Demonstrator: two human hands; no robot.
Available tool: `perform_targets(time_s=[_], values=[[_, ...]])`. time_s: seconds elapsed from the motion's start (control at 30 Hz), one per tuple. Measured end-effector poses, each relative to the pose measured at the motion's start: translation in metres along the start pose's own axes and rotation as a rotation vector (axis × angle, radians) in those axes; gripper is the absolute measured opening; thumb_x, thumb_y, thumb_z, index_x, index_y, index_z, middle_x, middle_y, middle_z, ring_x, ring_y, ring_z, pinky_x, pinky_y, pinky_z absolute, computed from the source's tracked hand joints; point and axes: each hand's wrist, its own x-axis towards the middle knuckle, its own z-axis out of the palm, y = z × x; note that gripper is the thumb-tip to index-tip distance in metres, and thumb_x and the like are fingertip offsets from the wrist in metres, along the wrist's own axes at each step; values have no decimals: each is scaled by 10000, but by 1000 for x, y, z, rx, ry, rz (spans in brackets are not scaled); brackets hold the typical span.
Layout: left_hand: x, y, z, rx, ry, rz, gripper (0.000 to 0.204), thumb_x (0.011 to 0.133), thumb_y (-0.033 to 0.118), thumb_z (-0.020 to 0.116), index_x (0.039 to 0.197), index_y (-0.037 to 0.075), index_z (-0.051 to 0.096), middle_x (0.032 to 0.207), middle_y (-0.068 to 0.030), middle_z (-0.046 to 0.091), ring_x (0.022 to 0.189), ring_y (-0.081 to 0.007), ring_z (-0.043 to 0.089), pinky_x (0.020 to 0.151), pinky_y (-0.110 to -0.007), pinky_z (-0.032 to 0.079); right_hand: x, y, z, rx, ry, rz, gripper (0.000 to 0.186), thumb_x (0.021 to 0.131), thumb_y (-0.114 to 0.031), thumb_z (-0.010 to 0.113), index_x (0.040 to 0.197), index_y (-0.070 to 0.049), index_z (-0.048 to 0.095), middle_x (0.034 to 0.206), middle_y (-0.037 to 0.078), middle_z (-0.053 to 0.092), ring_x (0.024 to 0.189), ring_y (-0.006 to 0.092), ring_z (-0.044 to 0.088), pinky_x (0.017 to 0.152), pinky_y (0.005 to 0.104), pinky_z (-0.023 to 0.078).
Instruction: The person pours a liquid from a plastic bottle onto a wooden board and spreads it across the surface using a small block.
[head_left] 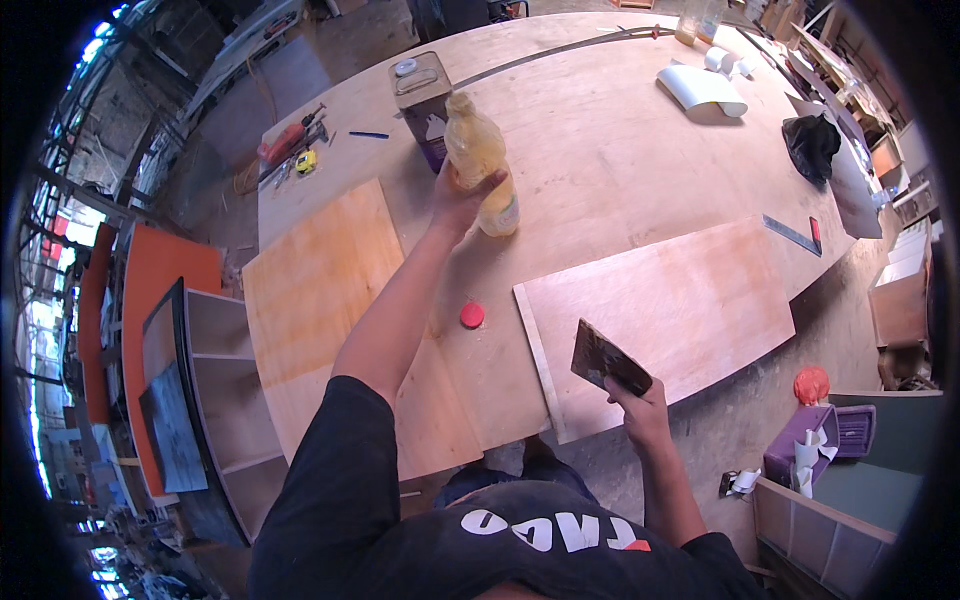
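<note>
My left hand (pixel 463 203) is wrapped round a clear plastic bottle (pixel 481 150) with yellowish, stained contents. The bottle is near the middle of the table, in front of a rectangular metal can (pixel 421 92). In my right hand (pixel 640 403) is a flat, dark brown, stained scraper (pixel 604 359), gripped at its near end. Below the scraper lies a pale reddish wood panel (pixel 660 300) with a light strip along its left edge. A red bottle cap (pixel 472 315) rests on the table between the panel and a yellowish wood board (pixel 325 290).
The large plywood table (pixel 590 180) carries a red power tool (pixel 285 140), a yellow tape measure (pixel 306 161), a blue pen (pixel 369 135), a try square (pixel 800 236), a curled white sheet (pixel 702 91) and a black cloth-like item (pixel 812 147). An open shelf unit (pixel 225 350) stands at left.
</note>
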Motion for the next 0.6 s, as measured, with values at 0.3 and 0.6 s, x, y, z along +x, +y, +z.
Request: perform_targets(time_s=[0.3,0.6], values=[[-2,-19,13,196,21,248,850,720,217,939,1376,51,423,1287,-125,597,1199,-244,609,1042,-393,506,1,1,-9,61,60,-15,232,951,-97,686,1161,2,699,838,-35,601,761,67,526,685,247,431],[0,-22,20,319,125,458,951,714,212,941,1428,56,331,1344,-141,509,1248,-275,556,1071,-417,485,-6,6,-10,134,73,-13,236,955,-124,718,1152,4,728,940,-1,701,814,88,600,715,273,490]])
